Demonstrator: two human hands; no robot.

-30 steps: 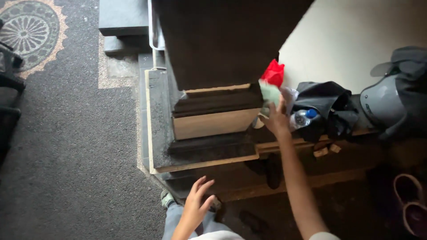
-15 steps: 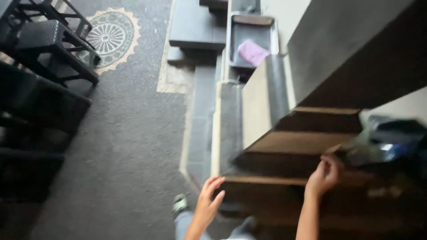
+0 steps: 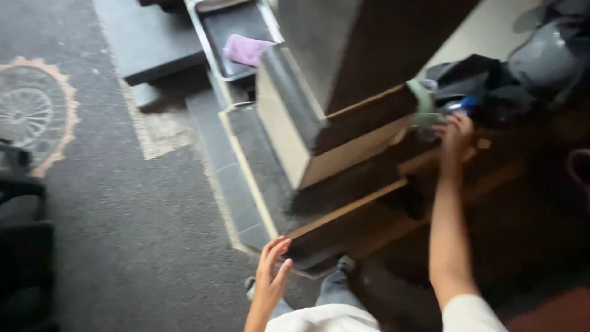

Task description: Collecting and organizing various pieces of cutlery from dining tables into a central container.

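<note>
Colours here: dark grey carpet (image 3: 141, 233) with a tan-and-grey round wheel-like pattern (image 3: 31, 117) at its left edge. Pale purple cloth (image 3: 246, 49) in a dark tray with a silver rim (image 3: 196, 31). Dark brown wooden steps (image 3: 362, 154) with light tan edging. Black bag (image 3: 485, 80), grey helmet (image 3: 541, 55), pale green strap (image 3: 423, 101), a bit of blue (image 3: 470, 103) beside it. White sleeve (image 3: 470, 313).

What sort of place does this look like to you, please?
Probably a building entrance or porch: a stepped stone pillar base stands on speckled paving with an inlaid round floor motif, and a grey helmet lies with dark bags.
</note>
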